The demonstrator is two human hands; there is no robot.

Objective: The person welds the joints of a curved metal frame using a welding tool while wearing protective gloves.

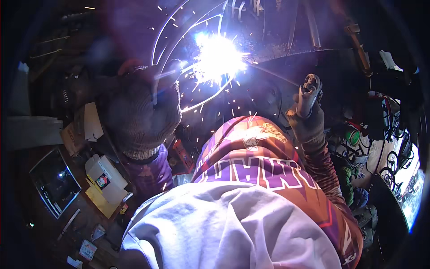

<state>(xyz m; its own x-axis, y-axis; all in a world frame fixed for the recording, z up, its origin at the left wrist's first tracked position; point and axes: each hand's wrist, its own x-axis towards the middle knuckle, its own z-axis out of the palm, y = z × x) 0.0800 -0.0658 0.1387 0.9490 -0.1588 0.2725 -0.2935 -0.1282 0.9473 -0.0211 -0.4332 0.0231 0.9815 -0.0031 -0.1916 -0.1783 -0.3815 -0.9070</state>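
A blinding white welding arc throws sparks at the upper middle. My gloved right hand is closed around an electrode holder, to the right of the arc. From the holder's jaws a thin welding rod runs left into the glare. Bright curved edges of a metal piece show around the arc; glare and darkness hide the rest of it. My left hand, in a knit glove, is at the left beside this metal. Its fingers are lost in shadow, so their grip cannot be made out.
At the left lie an open cardboard box, a white-and-yellow carton and a dark glass panel. A hammer-like tool is at the upper right. Several bicycles stand at the far right. A light cloth hangs below me.
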